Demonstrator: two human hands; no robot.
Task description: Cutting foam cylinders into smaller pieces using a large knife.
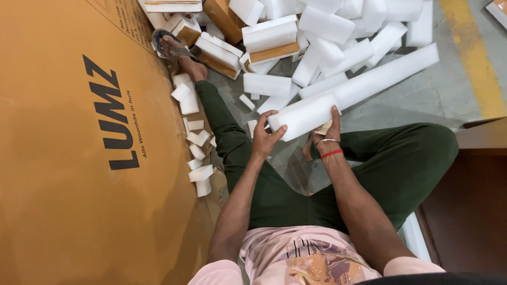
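I sit on the floor in dark green trousers with one leg stretched out. Both hands hold one white foam block [302,114] in front of me. My left hand [265,135] grips its near left end. My right hand [326,131], with a red thread and a metal bangle at the wrist, holds its right underside, thumb on the block's edge. A small tan piece [323,128] shows under the block by my right fingers.
A big brown cardboard box [79,158] fills the left side. Several small foam bits [196,153] lie along its edge. A heap of white foam blocks [338,37] and foam-capped wooden pieces [270,45] covers the floor ahead. A dark brown panel [470,206] stands at right.
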